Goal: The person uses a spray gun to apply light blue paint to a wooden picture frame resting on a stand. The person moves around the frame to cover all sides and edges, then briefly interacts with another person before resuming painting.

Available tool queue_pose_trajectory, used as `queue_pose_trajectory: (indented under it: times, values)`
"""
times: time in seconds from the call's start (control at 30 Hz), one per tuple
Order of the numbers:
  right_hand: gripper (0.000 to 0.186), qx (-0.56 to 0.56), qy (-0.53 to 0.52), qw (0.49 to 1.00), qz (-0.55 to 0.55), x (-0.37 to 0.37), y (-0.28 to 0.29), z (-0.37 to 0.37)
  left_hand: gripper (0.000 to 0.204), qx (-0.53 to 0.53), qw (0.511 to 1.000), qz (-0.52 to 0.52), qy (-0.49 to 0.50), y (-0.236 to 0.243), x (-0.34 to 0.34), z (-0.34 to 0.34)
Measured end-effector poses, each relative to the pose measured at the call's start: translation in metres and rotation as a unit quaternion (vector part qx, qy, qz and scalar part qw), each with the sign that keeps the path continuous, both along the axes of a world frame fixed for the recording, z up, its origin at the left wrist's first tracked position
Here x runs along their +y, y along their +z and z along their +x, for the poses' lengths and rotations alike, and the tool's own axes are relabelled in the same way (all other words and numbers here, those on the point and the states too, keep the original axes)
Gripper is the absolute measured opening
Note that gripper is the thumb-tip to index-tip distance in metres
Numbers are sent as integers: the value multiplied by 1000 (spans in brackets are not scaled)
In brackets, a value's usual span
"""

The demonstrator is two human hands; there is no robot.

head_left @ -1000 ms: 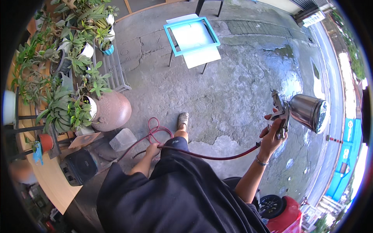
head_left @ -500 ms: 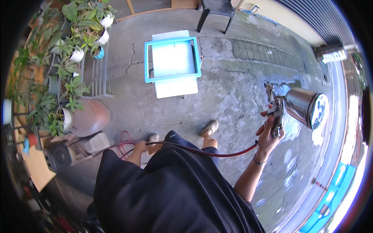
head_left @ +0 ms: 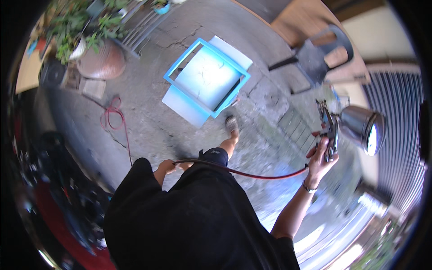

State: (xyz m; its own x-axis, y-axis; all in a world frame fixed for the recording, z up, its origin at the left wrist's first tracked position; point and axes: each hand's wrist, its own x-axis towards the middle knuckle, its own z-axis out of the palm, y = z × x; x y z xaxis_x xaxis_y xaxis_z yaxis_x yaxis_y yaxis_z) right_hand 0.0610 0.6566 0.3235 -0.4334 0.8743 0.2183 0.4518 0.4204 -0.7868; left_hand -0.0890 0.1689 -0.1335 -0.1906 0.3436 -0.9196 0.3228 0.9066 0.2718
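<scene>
My right hand [head_left: 320, 158], held out to the right, is closed around the handle of a metal spray gun [head_left: 330, 130] with a large silver cup on its side. A red air hose [head_left: 252, 175] runs from the gun's handle across my front. Down by my left hip, my left hand [head_left: 167, 167] is closed on that hose. Ahead of me, apart from both hands, a light-blue rectangular frame [head_left: 186, 95] rests on a white board [head_left: 184, 107] that has blue paint at its edges. What holds the board up is mostly hidden.
A dark plastic chair [head_left: 315, 60] stands at the far right by a wooden panel. To the left are a large clay pot [head_left: 102, 60], a metal rack [head_left: 140, 33] with plants, and loose hose coils [head_left: 112, 117] on the concrete floor. A motorcycle-like dark shape is blurred at lower left.
My view and body have turned to the right, so the frame and board appear rotated and nearer. One foot has stepped forward. Both hands keep their hold on the spray gun and hose.
</scene>
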Motion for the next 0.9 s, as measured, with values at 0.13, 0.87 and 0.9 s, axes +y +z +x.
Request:
queue_pose_trajectory:
  times: [0.13,0.87,0.9]
  values:
    - [41,-4,55,997,-51,121,-23,-48,52,49,989,-5,140,-9,91,77]
    - [47,-125,664,734,-68,264,-267,-427,25,421,671,-69,607,104,488,270]
    - [49,-127,687,713,-64,258,-284,-439,23,467,650,-53,597,111,489,261]
